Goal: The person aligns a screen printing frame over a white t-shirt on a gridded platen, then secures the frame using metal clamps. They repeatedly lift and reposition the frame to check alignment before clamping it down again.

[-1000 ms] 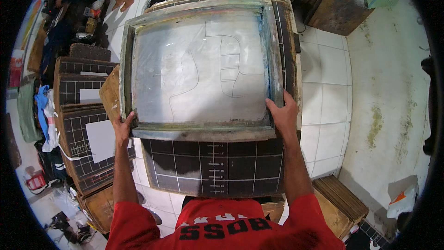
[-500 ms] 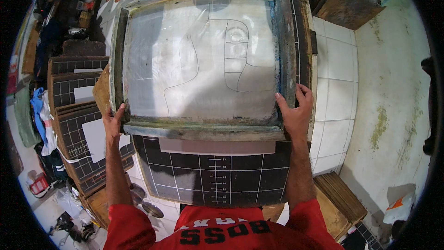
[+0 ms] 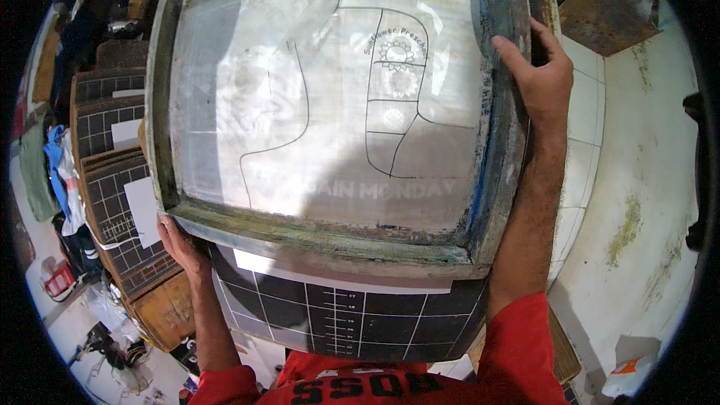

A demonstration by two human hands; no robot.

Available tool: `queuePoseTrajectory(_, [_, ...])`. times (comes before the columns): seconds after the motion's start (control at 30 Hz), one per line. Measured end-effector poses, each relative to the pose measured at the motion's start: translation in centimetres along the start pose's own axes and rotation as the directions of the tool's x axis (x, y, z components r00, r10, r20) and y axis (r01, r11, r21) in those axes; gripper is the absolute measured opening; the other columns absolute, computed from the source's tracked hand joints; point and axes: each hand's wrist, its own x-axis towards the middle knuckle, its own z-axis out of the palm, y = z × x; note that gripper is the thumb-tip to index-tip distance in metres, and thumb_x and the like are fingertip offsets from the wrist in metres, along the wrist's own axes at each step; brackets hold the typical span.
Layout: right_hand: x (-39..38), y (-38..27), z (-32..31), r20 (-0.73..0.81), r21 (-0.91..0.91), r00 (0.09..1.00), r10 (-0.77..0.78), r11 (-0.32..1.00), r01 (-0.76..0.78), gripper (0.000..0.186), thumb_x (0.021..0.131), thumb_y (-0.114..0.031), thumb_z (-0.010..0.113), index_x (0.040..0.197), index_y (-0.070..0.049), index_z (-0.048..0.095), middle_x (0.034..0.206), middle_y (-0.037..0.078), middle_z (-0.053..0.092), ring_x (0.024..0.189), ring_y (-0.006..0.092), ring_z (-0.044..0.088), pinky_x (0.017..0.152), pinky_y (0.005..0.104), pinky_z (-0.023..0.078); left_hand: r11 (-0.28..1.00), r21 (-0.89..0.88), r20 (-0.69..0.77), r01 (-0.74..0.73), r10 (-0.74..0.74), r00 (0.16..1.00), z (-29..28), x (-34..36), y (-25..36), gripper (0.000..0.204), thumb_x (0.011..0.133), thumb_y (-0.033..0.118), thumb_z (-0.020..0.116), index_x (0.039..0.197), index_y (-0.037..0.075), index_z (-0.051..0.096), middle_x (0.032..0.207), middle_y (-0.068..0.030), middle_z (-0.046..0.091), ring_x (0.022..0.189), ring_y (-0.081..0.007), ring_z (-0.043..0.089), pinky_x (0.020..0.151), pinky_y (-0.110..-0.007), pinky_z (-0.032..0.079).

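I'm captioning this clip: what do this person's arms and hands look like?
The left hand and right hand wear no visible gloves or watch. Both forearms are bare below short red sleeves; the red shirt has dark lettering across its front.

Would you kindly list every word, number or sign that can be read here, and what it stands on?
Wording is located, not quoted.
Wooden-framed screen: dark curved lettering around a flower drawing; pale, partly faded lettering below.
Red shirt: large black lettering, partly cut off.
Black gridded board: column of tiny numbers, mostly too small to read.
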Motion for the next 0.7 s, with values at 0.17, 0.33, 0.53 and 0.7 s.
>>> queuePoseTrajectory(0.17, [-0.3, 0.5, 0.2, -0.009, 0.107, 1.0, 0.018, 0.994, -0.017, 0.055, 0.073, -0.025, 0.086, 0.116, 0.003, 0.066, 0.101, 0.012, 0.072, 0.09, 0.0172, 0.067, 0.083, 0.0308, 0.053, 0.869, 0.465, -0.088, -0.171, 0.237, 0.968, -0.9, -0.1, -1.5, 0.051, 0.106, 0.036, 0.038, 0.139, -0.003, 0.044, 0.13, -0.0148, 0.053, 0.117, -0.0238, 0.051, 0.103, -0.037, 0.038])
queuePoseTrajectory(0.33, [-0.5, 0.5, 0.1, 0.008, 0.158, 1.0, -0.027, 0.987, 0.025, 0.049, 0.073, -0.02, 0.086, 0.111, 0.001, 0.064, 0.099, 0.01, 0.071, 0.09, 0.017, 0.066, 0.085, 0.031, 0.051, 0.89, 0.443, -0.165, -0.108, 0.199, 0.966, -1.8, 0.0, -2.1, 0.053, 0.107, 0.034, 0.034, 0.141, -0.005, 0.044, 0.137, -0.0164, 0.049, 0.123, -0.0258, 0.049, 0.106, -0.038, 0.037])
queuePoseTrajectory(0.53, [-0.4, 0.4, 0.1, 0.013, 0.175, 0.999, -0.037, 0.984, 0.034, 0.048, 0.074, -0.018, 0.085, 0.112, 0.001, 0.063, 0.099, 0.008, 0.069, 0.09, 0.0159, 0.064, 0.086, 0.0306, 0.05, 0.639, 0.697, 0.037, -0.326, 0.421, 0.906, -2.6, 0.1, -2.9, 0.055, 0.107, 0.033, 0.034, 0.145, -0.006, 0.039, 0.142, -0.0199, 0.045, 0.128, -0.0283, 0.046, 0.11, -0.039, 0.034])
queuePoseTrajectory(0.7, [-0.5, 0.3, 0.0, 0.032, 0.222, 0.999, -0.008, 0.975, 0.001, 0.048, 0.073, -0.016, 0.084, 0.113, 0.001, 0.062, 0.099, 0.009, 0.069, 0.092, 0.0161, 0.064, 0.087, 0.0312, 0.05, 0.672, 0.666, 0.012, -0.324, 0.425, 0.905, -4.1, 0.3, -4.0, 0.056, 0.106, 0.034, 0.037, 0.146, -0.004, 0.038, 0.146, -0.024, 0.043, 0.132, -0.0353, 0.045, 0.111, -0.045, 0.034])
